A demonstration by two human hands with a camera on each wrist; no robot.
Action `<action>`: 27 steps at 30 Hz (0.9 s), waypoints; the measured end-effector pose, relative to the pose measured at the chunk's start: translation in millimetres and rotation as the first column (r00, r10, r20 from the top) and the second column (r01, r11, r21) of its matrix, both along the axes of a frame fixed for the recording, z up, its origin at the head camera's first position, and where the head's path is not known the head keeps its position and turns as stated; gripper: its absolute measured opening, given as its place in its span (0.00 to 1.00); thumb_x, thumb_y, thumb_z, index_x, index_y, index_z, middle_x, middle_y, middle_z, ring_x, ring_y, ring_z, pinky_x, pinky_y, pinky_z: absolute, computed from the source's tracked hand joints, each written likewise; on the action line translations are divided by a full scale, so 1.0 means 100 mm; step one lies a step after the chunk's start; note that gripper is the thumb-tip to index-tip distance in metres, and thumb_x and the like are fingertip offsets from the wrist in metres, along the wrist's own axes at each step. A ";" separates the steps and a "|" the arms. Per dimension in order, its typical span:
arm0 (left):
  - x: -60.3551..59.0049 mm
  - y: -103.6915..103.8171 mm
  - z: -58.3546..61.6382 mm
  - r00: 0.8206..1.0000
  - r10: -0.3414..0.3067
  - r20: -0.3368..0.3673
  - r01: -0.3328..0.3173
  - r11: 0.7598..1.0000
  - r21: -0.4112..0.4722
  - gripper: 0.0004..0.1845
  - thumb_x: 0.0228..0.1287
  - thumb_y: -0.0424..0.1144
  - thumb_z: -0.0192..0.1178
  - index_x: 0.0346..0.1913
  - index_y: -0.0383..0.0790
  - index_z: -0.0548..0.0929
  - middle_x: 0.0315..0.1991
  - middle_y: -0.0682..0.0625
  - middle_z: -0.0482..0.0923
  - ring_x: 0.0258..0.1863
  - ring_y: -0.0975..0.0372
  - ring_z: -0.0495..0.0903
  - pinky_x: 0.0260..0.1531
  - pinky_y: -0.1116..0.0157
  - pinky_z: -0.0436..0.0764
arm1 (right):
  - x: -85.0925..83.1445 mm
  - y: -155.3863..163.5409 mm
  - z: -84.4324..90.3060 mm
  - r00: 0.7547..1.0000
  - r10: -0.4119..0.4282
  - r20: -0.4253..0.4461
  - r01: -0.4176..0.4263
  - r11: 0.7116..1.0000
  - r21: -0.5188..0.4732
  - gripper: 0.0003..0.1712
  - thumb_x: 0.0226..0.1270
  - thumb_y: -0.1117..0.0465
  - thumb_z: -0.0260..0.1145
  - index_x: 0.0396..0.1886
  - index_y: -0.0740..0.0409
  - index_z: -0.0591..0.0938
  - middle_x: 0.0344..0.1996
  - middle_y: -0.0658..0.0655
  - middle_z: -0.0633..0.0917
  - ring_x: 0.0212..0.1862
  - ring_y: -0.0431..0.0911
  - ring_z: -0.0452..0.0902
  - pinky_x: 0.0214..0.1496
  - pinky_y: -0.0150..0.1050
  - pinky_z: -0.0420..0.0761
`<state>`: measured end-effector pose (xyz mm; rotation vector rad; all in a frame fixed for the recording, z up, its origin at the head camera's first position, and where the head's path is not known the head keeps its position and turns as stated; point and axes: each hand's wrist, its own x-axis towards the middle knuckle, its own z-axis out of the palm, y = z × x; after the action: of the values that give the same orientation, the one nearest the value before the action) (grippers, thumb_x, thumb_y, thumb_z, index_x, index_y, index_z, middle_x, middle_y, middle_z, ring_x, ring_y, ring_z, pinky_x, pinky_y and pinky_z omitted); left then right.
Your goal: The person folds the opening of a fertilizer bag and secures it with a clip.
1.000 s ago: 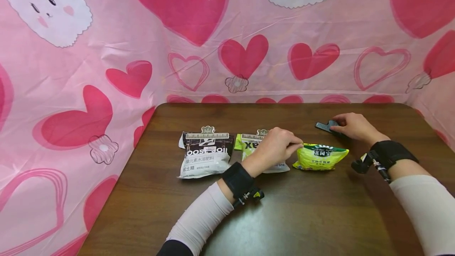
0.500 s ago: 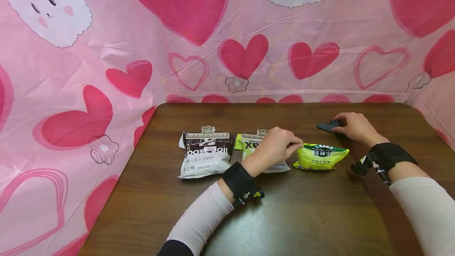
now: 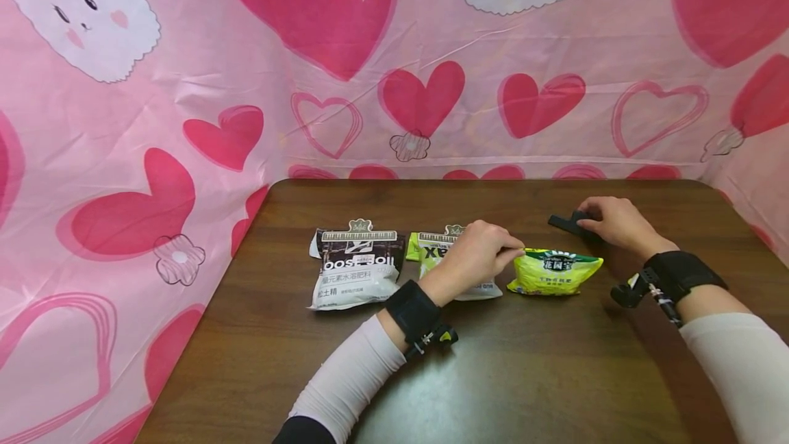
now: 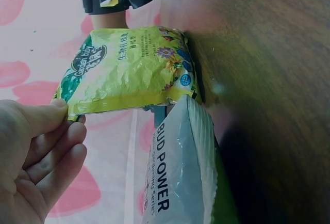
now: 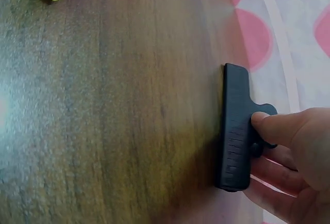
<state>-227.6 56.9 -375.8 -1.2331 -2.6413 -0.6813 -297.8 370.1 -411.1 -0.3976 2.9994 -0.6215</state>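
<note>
My left hand (image 3: 477,259) pinches the top left corner of a yellow-green fertilizer bag (image 3: 555,274) between thumb and fingers. In the left wrist view the fertilizer bag (image 4: 131,69) stands out from the thumb, its green top edge on the hand's side. Behind the bag to the right, my right hand (image 3: 619,225) holds a dark bag clip (image 3: 564,223) by its handle. The right wrist view shows this clip (image 5: 236,131) with its long bar toward the table, the thumb on one handle tab and fingers behind it.
A black-and-white bag (image 3: 354,279) closed with a patterned clip (image 3: 360,233) lies at the left. Beside it, partly behind my left forearm, is a green-and-white bag (image 3: 431,262) with a similar clip (image 3: 434,236). Pink heart-printed cloth (image 3: 425,40) hangs behind the wooden table (image 3: 524,375).
The clip in my right hand has tilted, its bar turning from a lighter grey face to a dark one. My left hand keeps its pinch on the bag corner, nearly still.
</note>
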 end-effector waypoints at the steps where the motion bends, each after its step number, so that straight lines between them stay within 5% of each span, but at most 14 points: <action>1: 0.00 0.00 0.00 1.000 0.001 0.002 -0.001 1.000 0.001 0.10 0.70 0.43 0.60 0.47 0.48 0.90 0.37 0.57 0.88 0.28 0.74 0.77 0.32 0.79 0.72 | 0.01 0.00 0.01 1.000 0.000 0.001 0.000 1.000 -0.002 0.16 0.68 0.60 0.66 0.49 0.67 0.81 0.39 0.68 0.86 0.38 0.55 0.80 0.47 0.59 0.79; 11: -0.02 0.02 -0.01 0.999 0.010 -0.030 -0.010 1.000 -0.023 0.11 0.71 0.43 0.60 0.47 0.49 0.90 0.38 0.56 0.89 0.32 0.71 0.83 0.37 0.79 0.75 | 0.13 -0.04 0.16 0.998 0.026 -0.056 -0.025 1.000 0.015 0.12 0.67 0.61 0.67 0.46 0.65 0.84 0.38 0.66 0.88 0.39 0.55 0.83 0.39 0.49 0.82; 20: -0.02 0.01 -0.01 1.000 0.016 -0.013 -0.016 1.000 -0.017 0.11 0.71 0.43 0.59 0.47 0.49 0.90 0.38 0.56 0.89 0.32 0.72 0.82 0.36 0.80 0.74 | 0.32 -0.09 0.47 0.993 0.023 -0.117 -0.022 1.000 0.009 0.12 0.63 0.62 0.70 0.45 0.62 0.85 0.37 0.64 0.89 0.38 0.52 0.84 0.33 0.35 0.79; 27: -0.03 0.01 0.00 1.000 0.016 -0.016 -0.016 1.000 -0.011 0.11 0.71 0.43 0.60 0.48 0.48 0.90 0.39 0.56 0.89 0.33 0.71 0.83 0.37 0.80 0.75 | 0.56 -0.21 0.73 0.968 0.065 -0.244 -0.072 0.997 -0.021 0.17 0.55 0.63 0.77 0.45 0.55 0.84 0.37 0.56 0.90 0.34 0.30 0.80 0.33 0.27 0.79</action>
<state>-230.2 57.6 -375.9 -1.2136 -2.6424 -0.6524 -242.2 349.0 -338.1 -0.6194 3.1919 -0.6566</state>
